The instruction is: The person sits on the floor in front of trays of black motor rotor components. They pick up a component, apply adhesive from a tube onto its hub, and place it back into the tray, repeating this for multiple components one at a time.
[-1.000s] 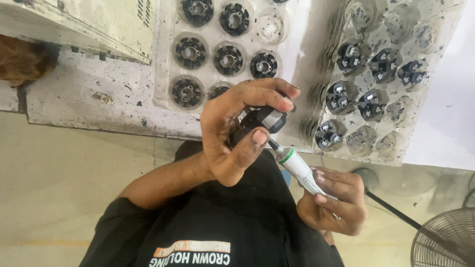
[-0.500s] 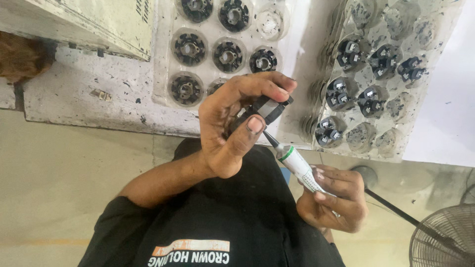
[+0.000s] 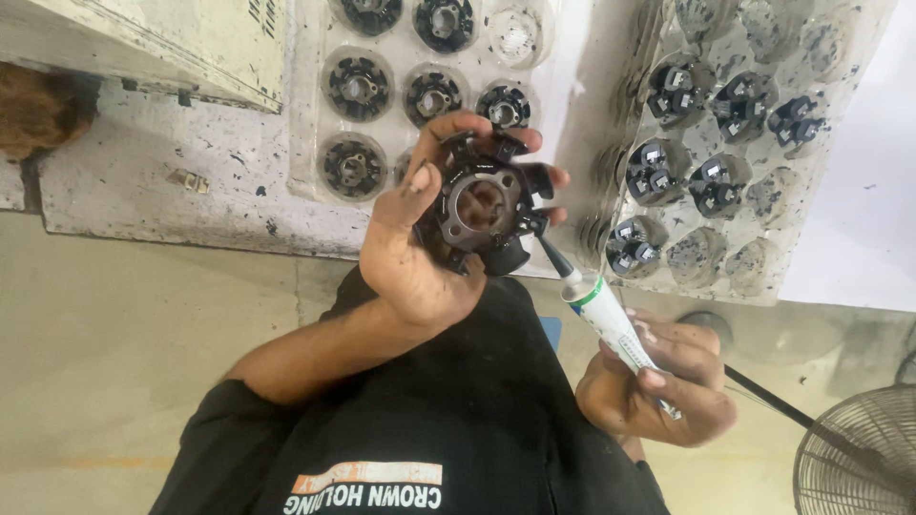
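My left hand grips a black ring-shaped stator part with its open centre facing me, held up in front of the workbench. My right hand is wrapped around a white squeeze tube with a black nozzle. The nozzle tip touches the lower right edge of the black part. Both hands hover above my dark shirt.
A clear plastic tray with several black ring parts lies on the speckled bench behind my left hand. A second clear tray with several small black pieces sits to the right. A fan guard stands at the lower right.
My left hand has turned the black part so its open face now points at me. The tube's nozzle has come up against the part's edge.
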The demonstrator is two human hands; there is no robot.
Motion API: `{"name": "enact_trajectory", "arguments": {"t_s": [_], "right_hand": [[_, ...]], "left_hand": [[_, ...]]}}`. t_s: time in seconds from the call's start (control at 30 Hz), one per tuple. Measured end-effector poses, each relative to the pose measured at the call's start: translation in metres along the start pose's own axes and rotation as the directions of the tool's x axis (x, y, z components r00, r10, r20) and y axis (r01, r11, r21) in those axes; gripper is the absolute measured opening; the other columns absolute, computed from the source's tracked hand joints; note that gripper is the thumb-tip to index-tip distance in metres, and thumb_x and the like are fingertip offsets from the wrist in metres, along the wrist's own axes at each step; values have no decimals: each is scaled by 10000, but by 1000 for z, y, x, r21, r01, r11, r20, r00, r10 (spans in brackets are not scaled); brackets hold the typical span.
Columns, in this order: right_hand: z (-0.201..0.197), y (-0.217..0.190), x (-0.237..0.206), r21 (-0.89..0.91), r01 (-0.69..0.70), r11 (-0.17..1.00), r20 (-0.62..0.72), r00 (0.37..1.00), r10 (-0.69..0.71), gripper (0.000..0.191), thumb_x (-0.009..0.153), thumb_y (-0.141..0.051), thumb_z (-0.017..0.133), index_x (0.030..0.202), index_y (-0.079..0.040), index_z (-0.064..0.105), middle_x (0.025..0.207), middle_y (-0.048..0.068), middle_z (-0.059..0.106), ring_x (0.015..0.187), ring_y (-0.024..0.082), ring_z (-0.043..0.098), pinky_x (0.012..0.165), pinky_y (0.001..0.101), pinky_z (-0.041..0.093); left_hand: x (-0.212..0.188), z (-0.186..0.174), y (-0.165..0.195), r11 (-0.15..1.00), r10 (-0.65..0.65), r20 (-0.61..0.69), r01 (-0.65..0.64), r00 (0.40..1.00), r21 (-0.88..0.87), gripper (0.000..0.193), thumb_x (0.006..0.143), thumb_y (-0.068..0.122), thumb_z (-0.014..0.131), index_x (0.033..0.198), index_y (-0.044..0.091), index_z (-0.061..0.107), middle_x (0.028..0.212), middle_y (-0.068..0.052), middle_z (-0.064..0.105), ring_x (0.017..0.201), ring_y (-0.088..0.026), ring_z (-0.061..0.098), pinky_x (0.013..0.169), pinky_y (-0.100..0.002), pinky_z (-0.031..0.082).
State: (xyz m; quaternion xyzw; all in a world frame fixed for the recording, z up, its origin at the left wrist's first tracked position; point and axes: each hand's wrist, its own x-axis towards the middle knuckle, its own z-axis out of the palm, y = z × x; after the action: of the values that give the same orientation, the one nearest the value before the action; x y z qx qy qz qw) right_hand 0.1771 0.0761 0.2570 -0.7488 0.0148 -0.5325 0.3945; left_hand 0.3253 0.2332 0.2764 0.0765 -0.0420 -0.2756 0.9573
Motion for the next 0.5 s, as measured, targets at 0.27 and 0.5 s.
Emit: {"name": "enact_trajectory", "arguments": {"t_s": [0.27, 0.5], "right_hand": [[-17, 3, 9, -54, 83, 995, 231, 970, -68, 351, 792, 54, 777, 966, -3, 478, 855, 180, 622, 802, 311, 691, 704, 442, 635], [-15, -1, 9, -74, 37, 997, 225, 974, -19, 374, 801, 112, 777, 969, -4, 463, 861, 190, 616, 805, 298, 702, 717, 441, 641]], "left_hand": [[-7, -1, -17, 990, -87, -170, 67, 982, -120, 445, 1076, 356, 556, 1324, -13, 545, 1289, -278, 622, 1187, -467, 636, 1001, -601, 557], [-6, -3, -15, 982, -137, -237, 100, 962, -160, 457, 1038, 365, 557, 1287, -18, 573, 1271, -275, 637, 1161, -464, 657, 993, -580, 568]]}}
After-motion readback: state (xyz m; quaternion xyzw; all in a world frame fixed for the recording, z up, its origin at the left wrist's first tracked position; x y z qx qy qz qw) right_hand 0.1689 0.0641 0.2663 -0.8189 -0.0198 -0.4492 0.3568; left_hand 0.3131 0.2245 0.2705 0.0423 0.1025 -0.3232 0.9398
